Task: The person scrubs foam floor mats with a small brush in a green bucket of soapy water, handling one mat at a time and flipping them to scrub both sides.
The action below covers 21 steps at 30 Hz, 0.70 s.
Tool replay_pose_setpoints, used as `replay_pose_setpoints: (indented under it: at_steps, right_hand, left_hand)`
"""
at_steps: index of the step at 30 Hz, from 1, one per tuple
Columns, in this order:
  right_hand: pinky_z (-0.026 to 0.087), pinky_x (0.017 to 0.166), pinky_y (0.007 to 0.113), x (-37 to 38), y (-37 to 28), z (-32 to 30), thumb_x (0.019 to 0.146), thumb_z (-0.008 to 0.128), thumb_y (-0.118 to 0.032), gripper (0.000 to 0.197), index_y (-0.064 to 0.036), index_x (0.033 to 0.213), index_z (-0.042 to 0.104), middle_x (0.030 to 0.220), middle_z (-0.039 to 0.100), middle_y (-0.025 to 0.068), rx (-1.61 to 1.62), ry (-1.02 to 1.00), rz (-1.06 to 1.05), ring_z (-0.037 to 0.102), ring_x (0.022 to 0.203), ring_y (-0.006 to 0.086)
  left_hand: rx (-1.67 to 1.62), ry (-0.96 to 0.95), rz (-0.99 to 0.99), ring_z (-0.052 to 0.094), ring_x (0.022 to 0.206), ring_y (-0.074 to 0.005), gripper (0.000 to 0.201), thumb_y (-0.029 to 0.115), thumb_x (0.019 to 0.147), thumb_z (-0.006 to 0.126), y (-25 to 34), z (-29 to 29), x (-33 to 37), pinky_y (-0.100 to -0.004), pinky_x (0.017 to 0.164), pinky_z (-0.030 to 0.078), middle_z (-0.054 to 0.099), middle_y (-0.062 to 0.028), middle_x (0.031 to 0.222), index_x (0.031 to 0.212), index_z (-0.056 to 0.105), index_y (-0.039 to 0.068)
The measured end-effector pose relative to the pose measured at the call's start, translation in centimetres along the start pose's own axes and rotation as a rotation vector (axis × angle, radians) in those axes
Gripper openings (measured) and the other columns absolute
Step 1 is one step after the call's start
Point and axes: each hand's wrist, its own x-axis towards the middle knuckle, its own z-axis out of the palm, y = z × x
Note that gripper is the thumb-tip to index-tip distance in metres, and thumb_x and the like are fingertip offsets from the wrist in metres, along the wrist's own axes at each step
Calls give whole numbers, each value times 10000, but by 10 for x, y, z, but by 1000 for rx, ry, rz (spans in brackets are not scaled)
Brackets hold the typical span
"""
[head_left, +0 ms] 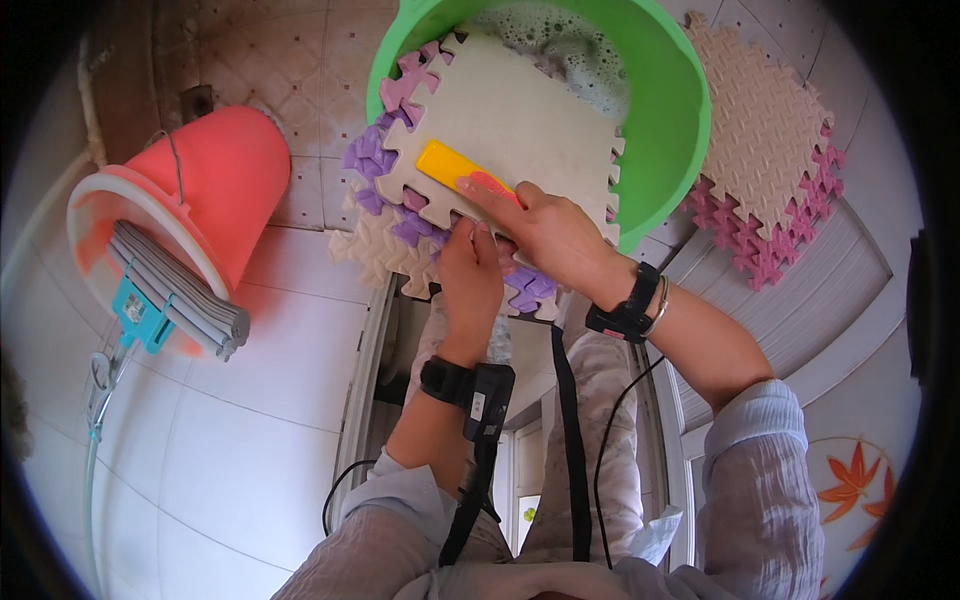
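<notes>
A cream foam puzzle mat (530, 110) lies on top of a stack with purple, pink and cream mats, whose toothed edges stick out at the left and front. The stack rests in and over the near rim of a green basin (668, 130). Across the top mat lies a yellow brush (440, 160) with a pinkish-red part; my right hand (560, 230) is closed around its near end. Whatever is under the brush is hidden. My left hand (468, 275) pinches the near toothed edge of the mats, its thumb on top.
Soapy water (575, 55) shows at the basin's far side. A second stack of foam mats (755, 120), cream over pink, stands at the right. On the left, a red bucket (235, 180) lies tipped, a grey sponge mop (180, 290) at its mouth. Black cables hang near my legs.
</notes>
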Motion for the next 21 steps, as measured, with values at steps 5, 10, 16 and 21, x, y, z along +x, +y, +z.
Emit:
replay_pose_setpoints:
  at_steps: [5, 10, 16, 21]
  right_hand:
    - [495, 512, 353, 51, -3, -4, 763, 534, -46, 665, -265, 1364, 350, 740, 508, 136, -148, 161, -12, 581, 561, 290]
    - [488, 514, 344, 12, 11, 8, 768, 542, -62, 644, -265, 1355, 370, 742, 509, 112, -40, 82, -98, 565, 554, 270]
    - [476, 509, 326, 22, 6, -2, 793, 544, -95, 553, -278, 1307, 452, 722, 486, 74, 21, 62, -195, 575, 565, 218]
    - [469, 504, 309, 13, 9, -5, 780, 528, -67, 558, -308, 1281, 484, 705, 484, 72, 202, -143, -152, 584, 600, 209]
  left_hand:
    - [-130, 1, 12, 600, 607, -92, 188, 101, 937, 415, -2, 10, 0, -228, 483, 501, 544, -46, 672, 859, 516, -36]
    - [-75, -1, -15, 637, 581, -168, 172, 83, 931, 407, -7, -1, 2, -277, 468, 488, 584, -117, 645, 834, 487, -33]
    - [66, 47, 155, 627, 598, -164, 183, 77, 927, 403, -22, 7, 6, -280, 477, 488, 597, -140, 686, 954, 534, -48]
    - [-71, 0, 24, 613, 664, -105, 203, 99, 944, 405, -11, 3, 0, -230, 555, 522, 609, -61, 785, 1006, 540, -39]
